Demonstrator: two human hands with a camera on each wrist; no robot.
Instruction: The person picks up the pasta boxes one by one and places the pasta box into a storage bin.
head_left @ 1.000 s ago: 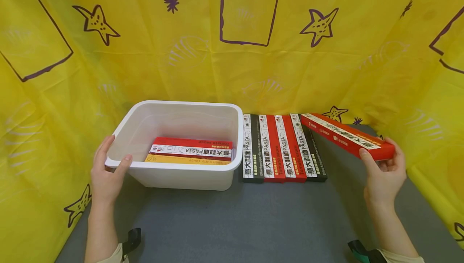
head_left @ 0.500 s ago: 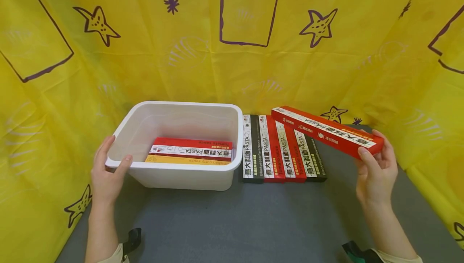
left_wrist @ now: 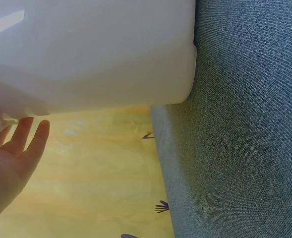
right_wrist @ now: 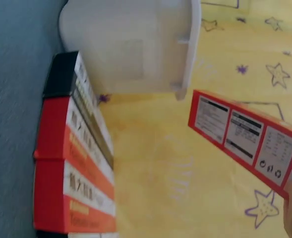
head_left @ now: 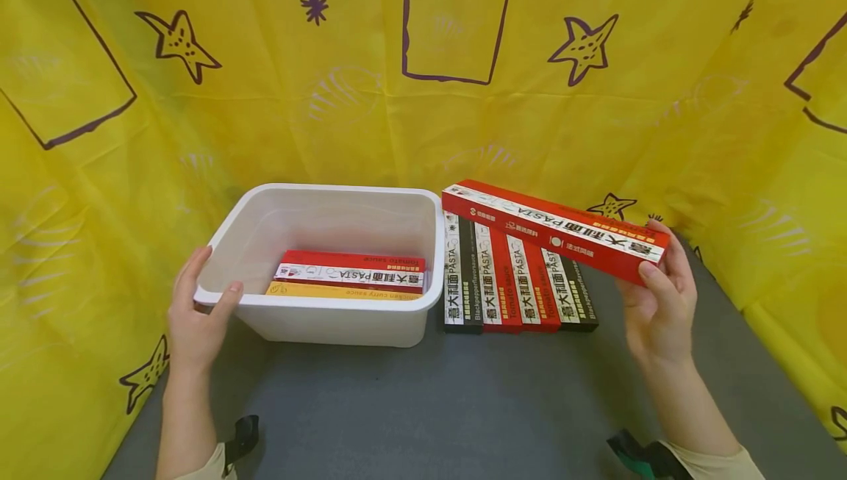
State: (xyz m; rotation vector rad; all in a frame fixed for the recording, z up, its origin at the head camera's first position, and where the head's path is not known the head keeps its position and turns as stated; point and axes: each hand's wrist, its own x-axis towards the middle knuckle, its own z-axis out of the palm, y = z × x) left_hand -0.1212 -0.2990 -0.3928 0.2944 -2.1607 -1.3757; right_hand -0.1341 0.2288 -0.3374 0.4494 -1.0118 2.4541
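Note:
In the head view, my right hand [head_left: 662,303] grips one end of a red pasta box [head_left: 549,226]. The box is raised over a row of boxes, its far end close to the rim of a white plastic bin [head_left: 337,326]. Printed label panels show on its underside in the right wrist view. My left hand [head_left: 198,311] holds the bin's near left corner, thumb at the front rim and fingers along the left side. Inside the bin lie a red pasta box [head_left: 351,263] and a yellow pasta box [head_left: 344,291], partly hidden by the front wall.
Right of the bin, several pasta boxes lie side by side on the dark grey table [head_left: 410,406]: a black box [head_left: 466,296] beside the bin, red boxes [head_left: 506,303], then another black box [head_left: 576,303]. A yellow patterned cloth [head_left: 370,127] hangs behind and along both sides.
My right hand has carried the red pasta box leftward, from the right of the row to above it, near the bin's rim. My left hand and the bin stay in place.

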